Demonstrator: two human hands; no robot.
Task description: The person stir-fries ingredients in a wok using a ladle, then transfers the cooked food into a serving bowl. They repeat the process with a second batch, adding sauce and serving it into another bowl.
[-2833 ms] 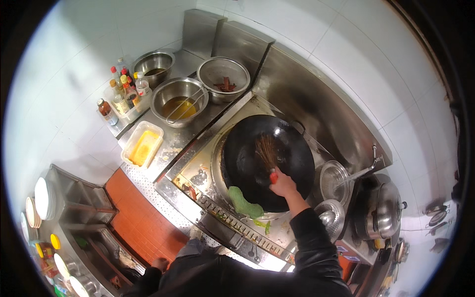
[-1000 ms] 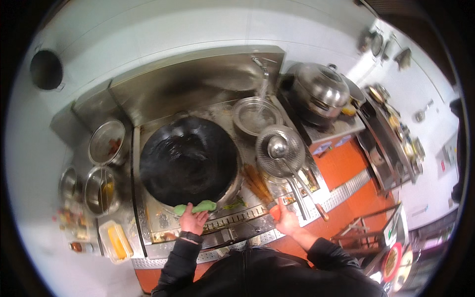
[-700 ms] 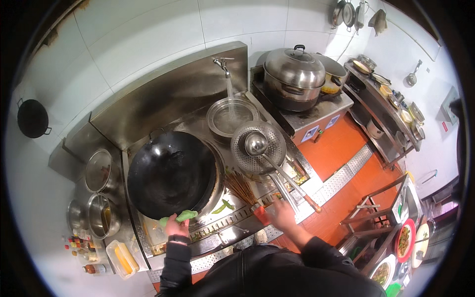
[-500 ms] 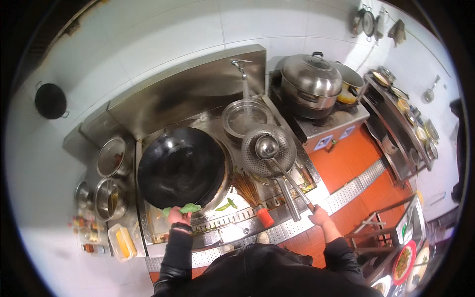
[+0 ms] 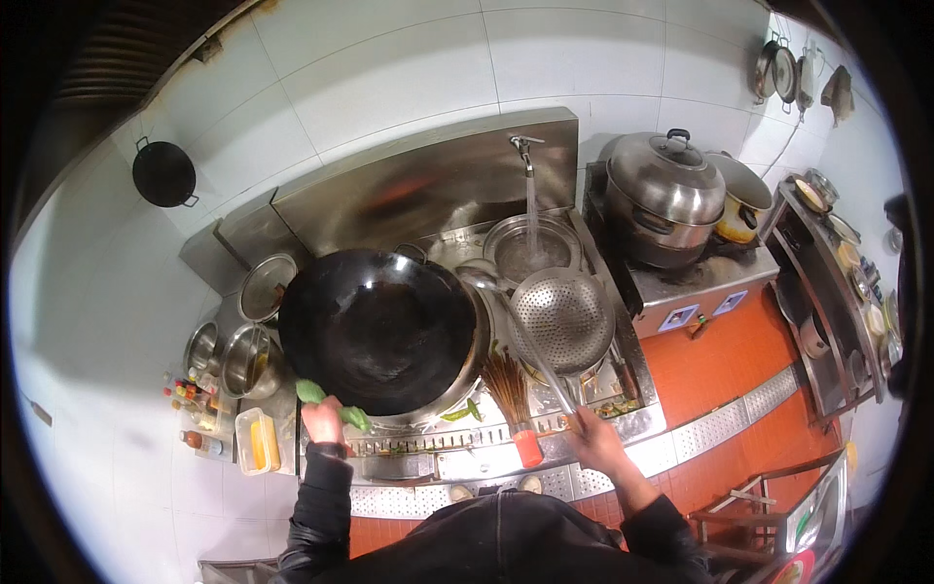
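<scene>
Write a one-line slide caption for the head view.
Left hand grips black wok through green cloth; right hand holds ladle handle.

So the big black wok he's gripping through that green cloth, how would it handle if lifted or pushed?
The wok is wide, deep and looks like metal, so probably stiff and heavy for one hand. Its bowl shape suggests a round bottom, so off the burner ring it would likely rock or tip. The left hand grips its rim through a green cloth, hinting at a hot or slippery edge.
</scene>
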